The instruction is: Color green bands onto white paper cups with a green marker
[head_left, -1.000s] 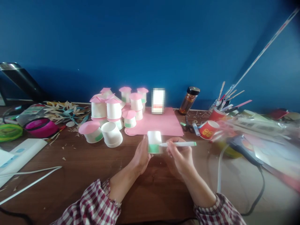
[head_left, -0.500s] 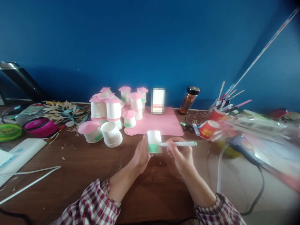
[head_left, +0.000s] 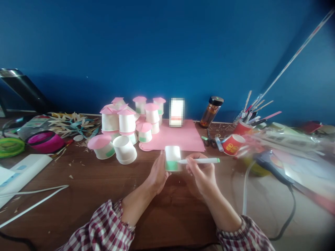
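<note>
My left hand (head_left: 158, 173) is closed around the left side of a white paper cup (head_left: 172, 153), held above the table with a green patch coloured on its lower part. Between the fingers of my right hand (head_left: 202, 170) is a white marker with a green end (head_left: 209, 160). Its tip points left and meets the cup's right side near the green patch. Just left of my hands stand two stacked white cups (head_left: 124, 150). Beside them is a cup with a pink paper top (head_left: 101, 144) and a green patch.
Several white cups with pink roofs (head_left: 127, 122) stand behind, beside pink paper sheets (head_left: 180, 137). At right are a dark-lidded bottle (head_left: 211, 111), a red paper cup (head_left: 233, 144), a pen holder (head_left: 242, 128) and a corded tool (head_left: 272, 165). A power strip (head_left: 24, 176) lies left.
Almost nothing differs. The held cup sits very slightly further right, with the marker still at its side.
</note>
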Demonstrator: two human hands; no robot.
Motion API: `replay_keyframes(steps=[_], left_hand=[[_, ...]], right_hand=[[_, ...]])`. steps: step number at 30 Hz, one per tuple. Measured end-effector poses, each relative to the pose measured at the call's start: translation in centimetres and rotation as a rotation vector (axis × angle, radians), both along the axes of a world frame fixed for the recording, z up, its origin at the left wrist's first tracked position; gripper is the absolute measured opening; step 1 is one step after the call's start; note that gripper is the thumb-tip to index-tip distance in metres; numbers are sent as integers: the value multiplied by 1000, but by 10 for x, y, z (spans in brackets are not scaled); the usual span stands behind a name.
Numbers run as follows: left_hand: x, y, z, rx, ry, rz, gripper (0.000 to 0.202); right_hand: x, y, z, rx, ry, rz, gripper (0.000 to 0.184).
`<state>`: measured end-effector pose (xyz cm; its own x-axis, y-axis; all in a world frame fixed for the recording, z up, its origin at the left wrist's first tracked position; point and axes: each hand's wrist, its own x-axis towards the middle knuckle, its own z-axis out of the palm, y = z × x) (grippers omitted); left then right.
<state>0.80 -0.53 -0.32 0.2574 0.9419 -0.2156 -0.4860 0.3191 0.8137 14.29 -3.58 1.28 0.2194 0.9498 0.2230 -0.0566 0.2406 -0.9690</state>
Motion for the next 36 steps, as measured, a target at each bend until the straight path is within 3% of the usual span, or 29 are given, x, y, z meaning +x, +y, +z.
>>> replay_keyframes(steps=[17,36], left_hand=[[-1,3,-2,-46,-72,-3,51],[-2,2,-3,-23,-57,-39,52]], right_hand=[[3,-1,0,-4,-45,121,14],[1,-1,2,-2,-23,84,14]])
